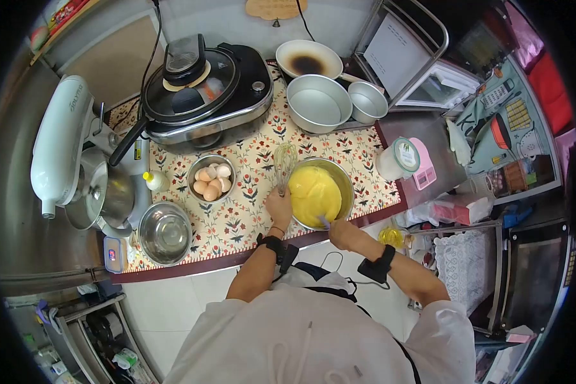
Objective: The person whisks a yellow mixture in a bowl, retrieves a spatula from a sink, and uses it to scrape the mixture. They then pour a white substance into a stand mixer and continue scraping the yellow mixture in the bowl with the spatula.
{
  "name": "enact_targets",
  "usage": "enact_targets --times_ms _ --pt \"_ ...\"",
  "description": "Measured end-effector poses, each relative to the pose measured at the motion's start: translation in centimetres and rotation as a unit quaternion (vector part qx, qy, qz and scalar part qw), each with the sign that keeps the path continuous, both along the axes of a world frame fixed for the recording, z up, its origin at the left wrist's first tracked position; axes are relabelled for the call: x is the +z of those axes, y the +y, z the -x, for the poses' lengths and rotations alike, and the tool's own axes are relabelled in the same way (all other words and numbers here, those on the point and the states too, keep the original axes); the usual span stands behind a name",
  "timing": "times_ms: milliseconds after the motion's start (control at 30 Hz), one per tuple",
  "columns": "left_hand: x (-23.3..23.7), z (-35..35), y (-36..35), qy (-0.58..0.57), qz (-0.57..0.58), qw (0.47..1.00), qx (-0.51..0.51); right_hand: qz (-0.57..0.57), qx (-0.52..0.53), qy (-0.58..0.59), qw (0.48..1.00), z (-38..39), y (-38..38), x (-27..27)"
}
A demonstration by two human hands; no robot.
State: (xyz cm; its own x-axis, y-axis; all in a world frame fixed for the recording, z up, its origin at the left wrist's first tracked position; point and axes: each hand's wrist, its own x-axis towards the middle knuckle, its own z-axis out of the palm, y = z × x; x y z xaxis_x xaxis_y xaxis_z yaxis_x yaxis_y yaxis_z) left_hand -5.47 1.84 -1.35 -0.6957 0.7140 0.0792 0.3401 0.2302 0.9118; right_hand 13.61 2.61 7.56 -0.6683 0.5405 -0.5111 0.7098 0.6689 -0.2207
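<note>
My left hand is closed around a wire whisk, its wires pointing up and away beside the bowl. The steel mixing bowl holds a thick yellow batter. My right hand grips a greyish tool, probably a spatula, at the bowl's near rim; the end lying in the batter is hidden. Left of the whisk, a small steel bowl holds several eggshells. An emptier-looking steel bowl stands at the counter's left front.
A stand mixer is at the left, with an electric pan behind. Two round cake tins and a frying pan stand at the back. A lidded tub and pink scale are right. The counter edge runs before me.
</note>
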Motion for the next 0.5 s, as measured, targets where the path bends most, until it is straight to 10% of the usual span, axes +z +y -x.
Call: enact_targets --times_ms 167,267,333,500 --pt "0.5 0.3 0.3 0.041 0.015 0.999 -0.009 0.141 0.226 0.031 0.963 -1.5 6.8 8.0" --pt "0.5 -0.1 -0.2 0.033 -0.008 0.999 -0.005 -0.111 0.178 -0.136 0.968 0.3 4.3 7.4" --pt "0.7 0.3 -0.1 0.052 -0.015 0.999 0.003 -0.101 -0.02 0.04 0.994 -0.2 -0.6 -0.9" --pt "-0.1 0.0 0.1 0.053 -0.001 0.999 0.003 0.224 -0.011 -0.018 0.974 0.5 4.2 7.6"
